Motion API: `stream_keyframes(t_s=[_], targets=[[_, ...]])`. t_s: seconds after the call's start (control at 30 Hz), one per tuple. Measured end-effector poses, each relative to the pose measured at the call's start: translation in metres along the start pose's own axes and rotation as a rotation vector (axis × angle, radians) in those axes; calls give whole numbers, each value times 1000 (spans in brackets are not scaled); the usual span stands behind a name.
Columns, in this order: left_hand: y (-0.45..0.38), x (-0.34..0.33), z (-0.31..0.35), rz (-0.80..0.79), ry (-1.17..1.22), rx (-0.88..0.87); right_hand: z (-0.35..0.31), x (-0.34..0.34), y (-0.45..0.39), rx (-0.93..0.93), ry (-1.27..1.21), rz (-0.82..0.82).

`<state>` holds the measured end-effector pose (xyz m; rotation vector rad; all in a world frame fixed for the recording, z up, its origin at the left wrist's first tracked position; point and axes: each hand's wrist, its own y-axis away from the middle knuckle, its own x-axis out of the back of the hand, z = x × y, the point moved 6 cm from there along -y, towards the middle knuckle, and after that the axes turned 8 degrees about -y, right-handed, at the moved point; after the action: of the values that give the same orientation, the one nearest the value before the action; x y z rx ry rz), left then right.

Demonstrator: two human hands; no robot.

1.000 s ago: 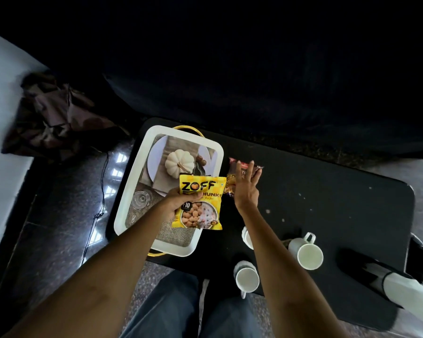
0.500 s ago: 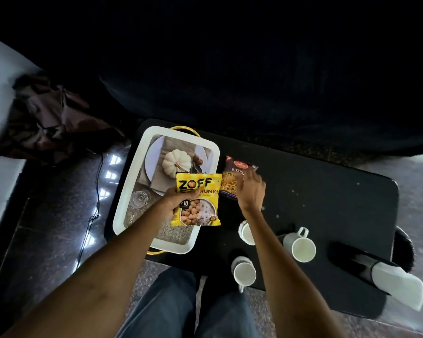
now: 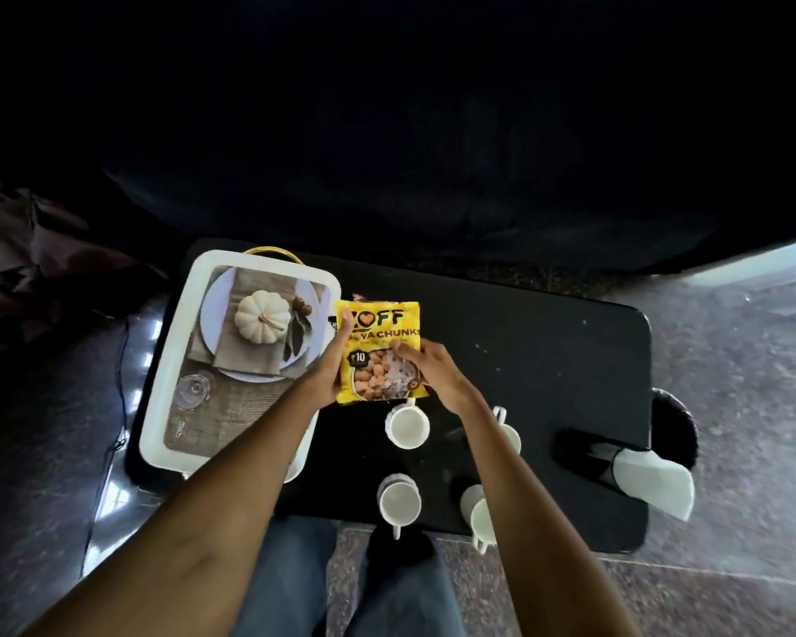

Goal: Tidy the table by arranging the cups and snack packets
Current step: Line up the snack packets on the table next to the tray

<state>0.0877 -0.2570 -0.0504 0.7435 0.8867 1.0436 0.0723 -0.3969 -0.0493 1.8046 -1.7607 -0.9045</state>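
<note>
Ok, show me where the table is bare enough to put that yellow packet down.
Bare: the far-right stretch of the black table, from the yellow packet to the table's right edge, beyond the black bottle. Crowded: the near edge, with white cups under the right hand; the tray fills the left.

Both forearms are bare from the frame's lower edge to the wrists — no sleeves, watch, bands or rings show on the left hand (image 3: 329,367) or the right hand (image 3: 435,367) — and below them the lap wears faded blue denim jeans (image 3: 290,586).
</note>
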Motion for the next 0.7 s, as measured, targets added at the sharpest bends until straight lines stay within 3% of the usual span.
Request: stream_keyframes(t_s=[0.13,0.23,0.3,0.43,0.5,0.57,0.7], targets=[[-15,-14,-3,158,-122,-44,5,48,-3,39,-140,74],[-20,-14,-1,357,-190,-46,17,89,-7,74,-183,328],[-28,-6,-2,450,-434,-59,28,114,-11,45,-120,500],[-43,-4,-12,303,-1263,32,44,129,-24,-58,303,571],[-52,-5,-15,218,-1568,59,50,124,-25,-95,531,600],[-59,-10,-12,174,-1719,44,51,117,-26,-73,734,592],[-71,-11,-7,152,-1814,42,56,97,-38,39,1136,360]])
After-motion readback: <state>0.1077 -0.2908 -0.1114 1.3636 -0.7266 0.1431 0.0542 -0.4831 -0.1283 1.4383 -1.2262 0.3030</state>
